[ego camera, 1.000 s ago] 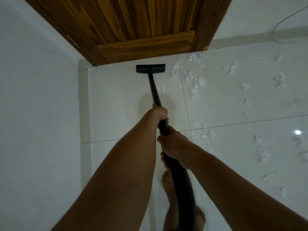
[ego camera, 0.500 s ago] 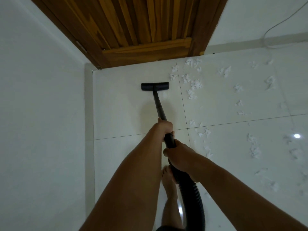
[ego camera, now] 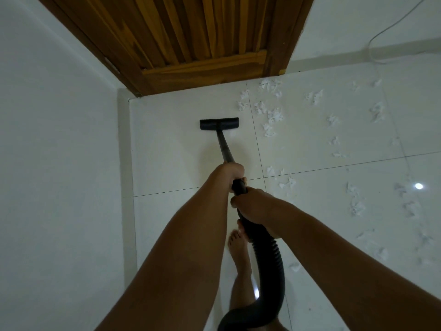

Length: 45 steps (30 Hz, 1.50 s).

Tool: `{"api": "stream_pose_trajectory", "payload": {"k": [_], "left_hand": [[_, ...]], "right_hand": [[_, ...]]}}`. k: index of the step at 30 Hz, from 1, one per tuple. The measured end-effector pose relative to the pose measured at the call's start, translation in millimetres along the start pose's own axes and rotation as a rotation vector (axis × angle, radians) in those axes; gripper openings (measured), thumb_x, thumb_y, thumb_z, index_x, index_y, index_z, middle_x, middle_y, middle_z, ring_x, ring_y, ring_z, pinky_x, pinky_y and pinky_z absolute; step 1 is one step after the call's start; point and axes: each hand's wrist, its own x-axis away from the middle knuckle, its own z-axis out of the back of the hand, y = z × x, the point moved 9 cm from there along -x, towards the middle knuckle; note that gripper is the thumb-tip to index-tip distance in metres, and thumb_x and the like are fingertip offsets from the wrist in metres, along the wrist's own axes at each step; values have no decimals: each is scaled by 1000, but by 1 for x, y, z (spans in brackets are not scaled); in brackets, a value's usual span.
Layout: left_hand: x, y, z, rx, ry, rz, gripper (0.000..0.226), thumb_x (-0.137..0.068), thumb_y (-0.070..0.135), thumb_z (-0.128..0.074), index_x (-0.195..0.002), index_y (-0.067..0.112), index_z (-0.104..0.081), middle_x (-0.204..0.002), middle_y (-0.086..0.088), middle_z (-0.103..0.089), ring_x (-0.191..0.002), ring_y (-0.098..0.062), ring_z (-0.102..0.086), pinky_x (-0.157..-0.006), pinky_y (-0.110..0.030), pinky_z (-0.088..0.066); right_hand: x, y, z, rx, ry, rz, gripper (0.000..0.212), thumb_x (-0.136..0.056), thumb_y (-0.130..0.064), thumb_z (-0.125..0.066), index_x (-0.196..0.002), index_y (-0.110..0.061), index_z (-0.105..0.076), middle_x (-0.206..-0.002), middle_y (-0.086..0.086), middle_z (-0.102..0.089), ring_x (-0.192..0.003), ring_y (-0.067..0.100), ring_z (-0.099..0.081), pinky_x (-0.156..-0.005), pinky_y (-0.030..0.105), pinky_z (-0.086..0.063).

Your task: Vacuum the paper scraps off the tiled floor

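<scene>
A black vacuum wand (ego camera: 224, 149) ends in a flat floor nozzle (ego camera: 219, 123) resting on a bare white tile, a short way back from the door. My left hand (ego camera: 232, 170) grips the wand high up. Just below it my right hand (ego camera: 254, 205) grips the handle where the ribbed black hose (ego camera: 270, 266) begins. White paper scraps (ego camera: 270, 115) lie in a cluster right of the nozzle. More paper scraps (ego camera: 355, 201) are strewn over the white tiled floor (ego camera: 167, 163) to the right.
A wooden door (ego camera: 191, 39) closes the far side. A white wall (ego camera: 59, 163) runs along the left. A thin white cable (ego camera: 381, 39) trails down the right wall onto the floor. My bare foot (ego camera: 238, 249) stands under the hose.
The nozzle has been drawn back from the door's foot towards me along the left tile. Both hands keep their grip.
</scene>
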Motion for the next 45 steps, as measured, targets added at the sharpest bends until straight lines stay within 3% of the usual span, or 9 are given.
{"api": "stream_pose_trajectory", "payload": {"k": [8, 14, 19, 23, 26, 32, 34, 38, 45], "left_hand": [[15, -41, -12, 30, -1, 40, 26, -107, 13, -36, -84, 6, -46, -77, -10, -51, -62, -16, -48, -79, -26, -47], [33, -97, -39, 69, -25, 66, 27, -107, 12, -34, -85, 5, -47, -73, -9, -51, -59, -15, -48, -58, -25, -43], [36, -160, -69, 87, -8, 58, 25, -106, 15, -39, -86, 3, -50, -75, -10, -55, -63, -17, -52, -80, -26, -49], [49, -210, -94, 61, 23, 35, 15, -108, 12, -37, -118, 5, -46, -74, -9, -49, -57, -15, -47, -37, -18, -46], [59, -234, -107, -8, 75, -61, 48, -109, 10, -34, -156, 15, -23, -78, -9, -45, -58, -15, -44, -24, -15, -36], [48, -293, -121, 133, 77, 35, 59, -107, 9, -37, -160, 27, -18, -83, -10, -53, -56, -13, -49, -35, -17, -46], [47, -304, -125, 126, 74, 25, 58, -106, 9, -37, -159, 26, -21, -83, -11, -53, -56, -13, -49, -36, -18, -46], [50, -329, -131, 108, 69, 16, 59, -106, 8, -38, -158, 28, -20, -85, -12, -53, -57, -14, -49, -36, -20, -45], [56, -370, -138, 52, 67, -8, 52, -107, 7, -36, -156, 20, -25, -79, -11, -51, -55, -14, -47, -32, -17, -43]], "right_hand": [[24, 35, -7, 29, -9, -8, 25, -100, -15, -52, -124, -8, -52, -55, 9, -56, -37, 19, -52, -44, 26, -47], [43, 90, -9, 85, -15, -13, 28, -102, -18, -50, -126, -5, -52, -62, 11, -58, -43, 20, -55, -44, 26, -48], [52, 159, -14, 136, -27, -32, 29, -102, -18, -52, -129, -7, -49, -69, 10, -58, -47, 19, -55, -44, 25, -48], [59, 213, -20, 203, -42, 2, 22, -105, -24, -50, -124, -13, -51, -79, 12, -59, -67, 25, -59, -65, 35, -54], [67, 245, -23, 269, -32, 70, 18, -106, -31, -47, -114, -16, -53, -83, 11, -57, -73, 25, -57, -77, 38, -52], [76, 296, -29, 270, -23, 55, 33, -101, -10, -49, -134, -13, -46, -70, 8, -57, -38, 13, -53, -35, 17, -43], [77, 309, -36, 255, -21, 39, 36, -100, -11, -48, -136, -13, -45, -70, 10, -61, -42, 17, -58, -46, 26, -54], [77, 334, -46, 304, 16, 29, 52, -96, -21, -50, -147, -22, -37, -113, 19, -70, -95, 34, -71, -93, 49, -60], [80, 377, -67, 330, 24, 10, 48, -87, -25, -50, -134, -19, -46, -111, 18, -70, -99, 34, -73, -92, 50, -60]]}}
